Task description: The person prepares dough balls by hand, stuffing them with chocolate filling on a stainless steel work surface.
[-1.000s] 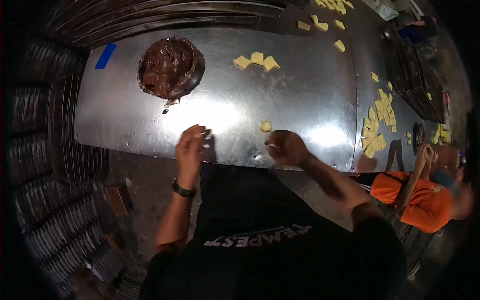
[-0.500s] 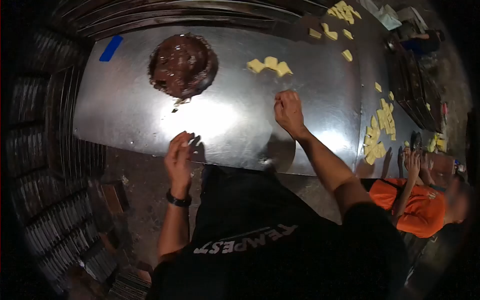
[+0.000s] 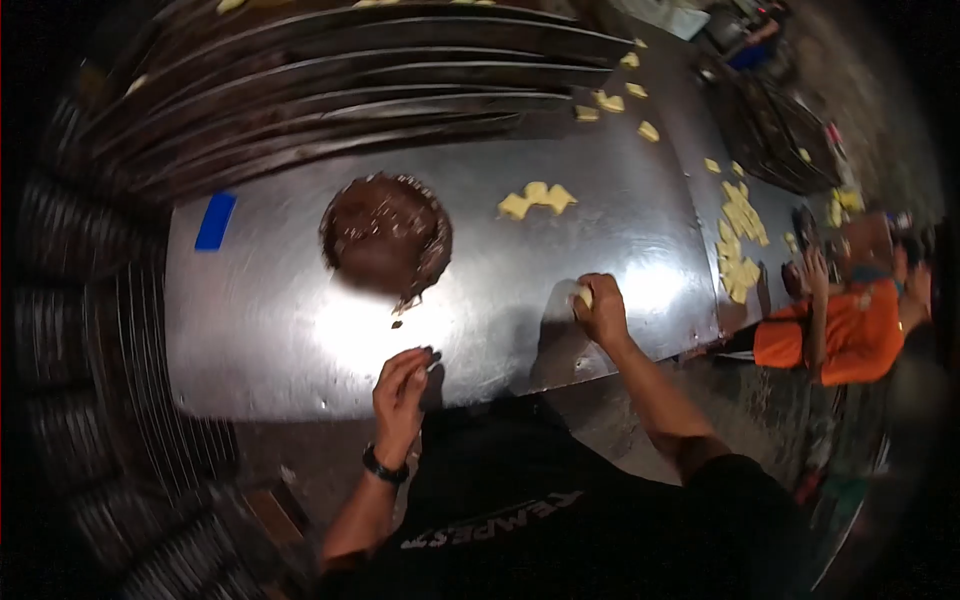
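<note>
My right hand [image 3: 602,312] is closed around a pale yellow dough piece [image 3: 585,296], part of which shows at the thumb side. My left hand [image 3: 400,392], a dark band on its wrist, hovers near the table's front edge. Its fingers are pinched together, with a dab of dark brown paste [image 3: 432,355] at the tips. Beyond it stands a round bowl heaped with glossy brown paste [image 3: 385,235]. A small dark crumb [image 3: 397,324] lies between hand and bowl. Several joined dough pieces [image 3: 537,197] rest on the metal table [image 3: 270,330], beyond my right hand.
A blue strip [image 3: 215,222] lies at the table's left end. Stacked dark trays [image 3: 350,90] line the back. More dough pieces [image 3: 738,225] are spread at the right, near a co-worker in an orange shirt [image 3: 860,335]. Racks of trays [image 3: 75,370] stand at the left.
The view has tilted, so the table sits lower and more back trays show. A dough piece now shows in my right hand. My left hand keeps its pinch near the table's front edge.
</note>
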